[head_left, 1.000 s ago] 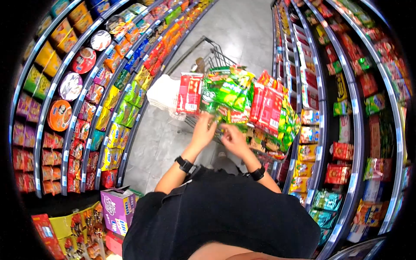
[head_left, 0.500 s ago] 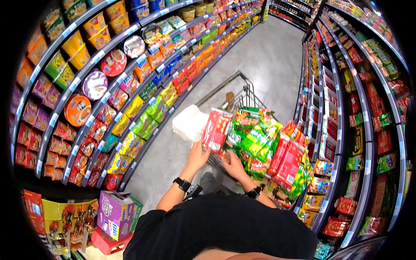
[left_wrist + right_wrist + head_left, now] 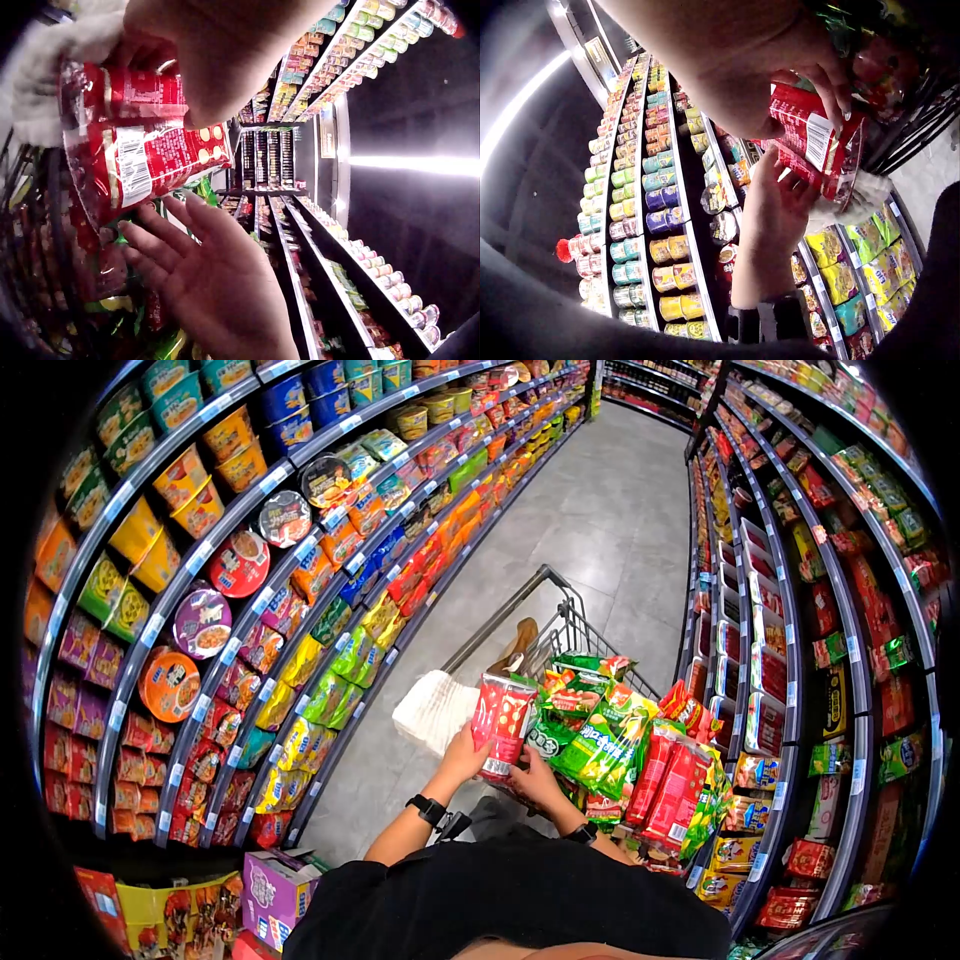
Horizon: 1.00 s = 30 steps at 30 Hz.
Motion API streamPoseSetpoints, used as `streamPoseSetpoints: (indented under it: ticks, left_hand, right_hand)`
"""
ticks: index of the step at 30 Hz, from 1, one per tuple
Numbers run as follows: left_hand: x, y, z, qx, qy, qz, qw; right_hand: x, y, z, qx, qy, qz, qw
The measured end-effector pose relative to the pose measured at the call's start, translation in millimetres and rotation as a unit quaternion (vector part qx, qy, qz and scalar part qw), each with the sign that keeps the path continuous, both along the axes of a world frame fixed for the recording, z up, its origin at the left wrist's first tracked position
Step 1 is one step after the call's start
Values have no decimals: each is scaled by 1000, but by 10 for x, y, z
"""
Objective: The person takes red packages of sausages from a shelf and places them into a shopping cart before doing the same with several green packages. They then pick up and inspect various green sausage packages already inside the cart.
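A red printed snack packet (image 3: 500, 725) is held up in front of the body by my left hand (image 3: 463, 757). In the left wrist view, the left hand (image 3: 217, 60) grips the red packet (image 3: 161, 150), thumb across its face and barcode visible. My right hand (image 3: 538, 785) is at the packet's lower right corner; its fingers look mostly straight in the left wrist view, beside the packet's edge. From the right wrist, the right hand (image 3: 780, 52) has fingertips by the barcode. Green packets (image 3: 590, 745) and other red packets (image 3: 680, 795) are piled in the cart to the right.
The wire shopping cart (image 3: 575, 630) stands ahead, a white cloth-like bundle (image 3: 437, 712) at its left side. Stocked shelves with noodle tubs (image 3: 238, 563) line the left, more shelves (image 3: 830, 660) the right. A purple box (image 3: 275, 895) sits at lower left. Grey floor (image 3: 610, 520) runs between.
My left hand first reached to the red packet on the pile's left, then gripped and lifted it toward me. The packet now stands more upright, and my right hand has moved to its lower corner.
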<state>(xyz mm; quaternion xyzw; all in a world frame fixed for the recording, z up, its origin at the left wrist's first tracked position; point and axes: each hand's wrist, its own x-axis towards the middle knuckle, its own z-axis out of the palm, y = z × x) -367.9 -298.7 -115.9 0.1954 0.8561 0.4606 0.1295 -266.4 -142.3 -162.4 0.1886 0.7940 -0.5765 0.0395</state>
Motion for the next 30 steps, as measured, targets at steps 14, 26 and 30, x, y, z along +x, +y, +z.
streamPoseSetpoints:
  ticks: [14, 26, 30]
  left_hand:
    - [-5, 134, -74, -12, -29, 61, 998]
    - [340, 66, 155, 166, -73, 208, 961]
    - [652, 20, 335, 413, -227, 232, 851]
  right_hand:
    - [-40, -45, 649, -23, 114, 120, 986]
    - [439, -64, 1349, -7, 184, 160, 970]
    - [772, -122, 1762, -69, 175, 188, 964]
